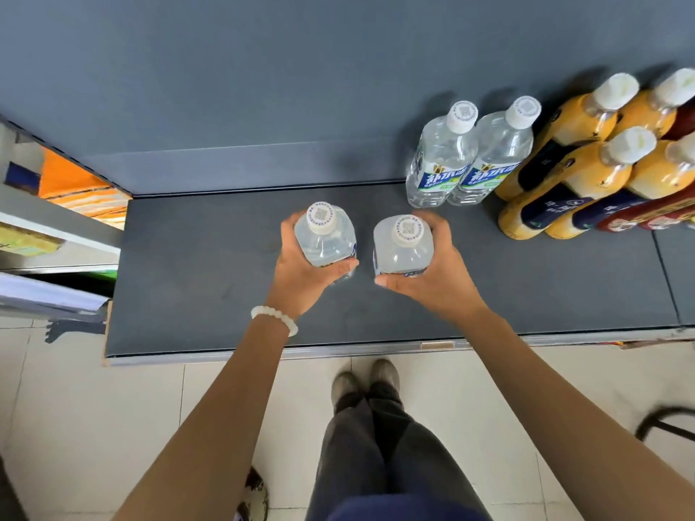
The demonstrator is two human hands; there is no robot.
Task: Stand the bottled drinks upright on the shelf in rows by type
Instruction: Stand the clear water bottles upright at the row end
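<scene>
Neighbouring shelving: at the far left edge, with orange and yellow packaging, blurred; well apart from both hands.
Shelf: dark grey board with a grey back panel; the left half is bare, and nothing lies between the hands and the standing bottles.
Left hand: reaches in from below, palm wrapped round the near and left side of a bottle, thumb across its near side, a white bead bracelet on the wrist.
Left fingers: clenched around the left clear bottle.
Left clear bottle: over the middle of the shelf, white cap toward the camera, long axis roughly vertical, seen almost end-on; whether its base touches the shelf cannot be told.
Right clear bottle: just beside the left one, a narrow gap between them, cap up, long axis likewise near vertical.
Right hand: comes in from the lower right, thumb under the near side, palm on the right flank.
Right fingers: clenched around the right clear bottle.
Standing clear bottles: two upright at the back, touching side by side, blue and green labels facing forward.
Yellow drink bottles: upright with white caps, packed in rows just right of the clear pair.
Red-labelled bottles: at the right edge, partly cut off.
</scene>
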